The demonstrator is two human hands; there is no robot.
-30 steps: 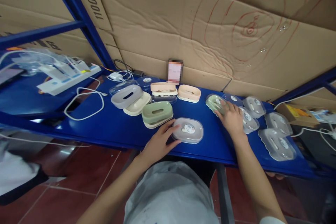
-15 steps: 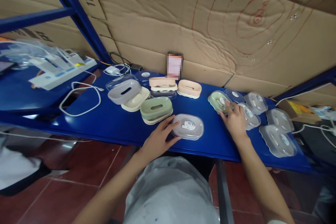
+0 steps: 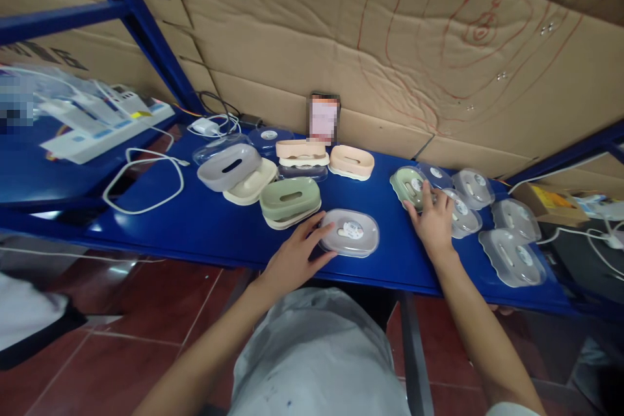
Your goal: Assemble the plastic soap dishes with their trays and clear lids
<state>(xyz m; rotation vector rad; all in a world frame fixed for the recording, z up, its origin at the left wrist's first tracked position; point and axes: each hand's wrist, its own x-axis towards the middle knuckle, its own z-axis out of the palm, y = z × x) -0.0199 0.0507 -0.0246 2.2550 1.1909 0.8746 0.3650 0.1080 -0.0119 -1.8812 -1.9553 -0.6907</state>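
Close to the shelf's front edge lies a pale grey soap dish (image 3: pixel 351 244) under a clear lid with a round label. My left hand (image 3: pixel 295 250) takes its left end between thumb and fingers. Farther right, my right hand (image 3: pixel 433 218) rests its fingers on a green soap dish (image 3: pixel 405 185), also clear-lidded and labelled, with the thumb at its near edge. The fingers hide part of that dish. Just right of this hand sits another clear-lidded dish (image 3: pixel 464 216). An unlidded green dish (image 3: pixel 291 198) stands on a cream base left of the grey one.
Several lidded dishes (image 3: pixel 511 257) sit at the right. Peach dishes (image 3: pixel 351 161), a grey dish (image 3: pixel 229 168) and clear lids lie toward the back. A phone (image 3: pixel 324 118) leans on the cardboard. A white cable (image 3: pixel 141 208) and power strip (image 3: pixel 112 133) are left.
The lidded green dish has shifted slightly right, closer to the lidded dishes beside it, with my right hand on it. My left hand stays at the grey dish. The view has tilted a little.
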